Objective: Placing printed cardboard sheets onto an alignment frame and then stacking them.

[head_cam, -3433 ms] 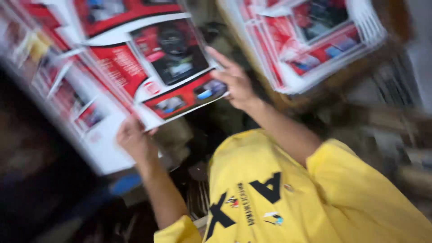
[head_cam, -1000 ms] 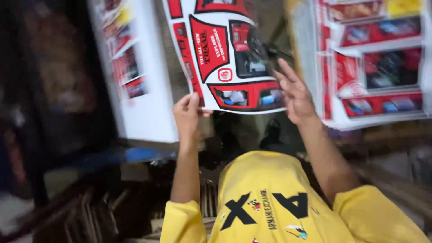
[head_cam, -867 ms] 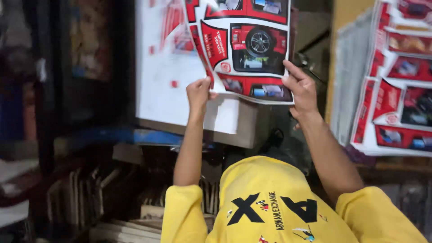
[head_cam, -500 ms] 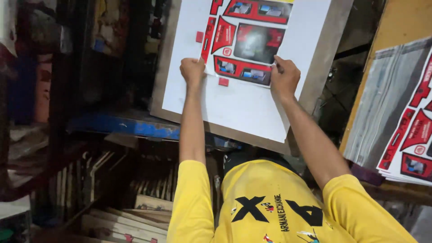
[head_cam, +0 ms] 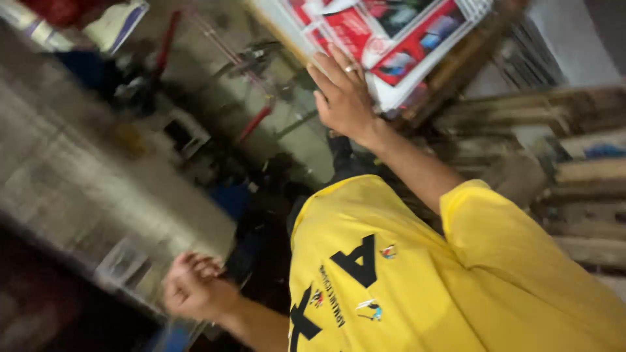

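At one o'clock the stack of printed sheets [head_cam: 398, 39] showed red panels with dark picture blocks and blue patches on white borders. The shirt [head_cam: 417, 280] at five o'clock was bright yellow with black letters and small multicoloured emblems. At eleven o'clock a red lever [head_cam: 171, 32] crossed grey-green machinery [head_cam: 215, 85].

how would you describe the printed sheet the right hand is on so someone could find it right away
Look to the top of the view, right of the grey metal machine. A stack of printed sheets leans there, and the right hand lies flat on its lower edge. Its red panels with dark pictures and white borders set it apart from the dull wooden boards beside it.
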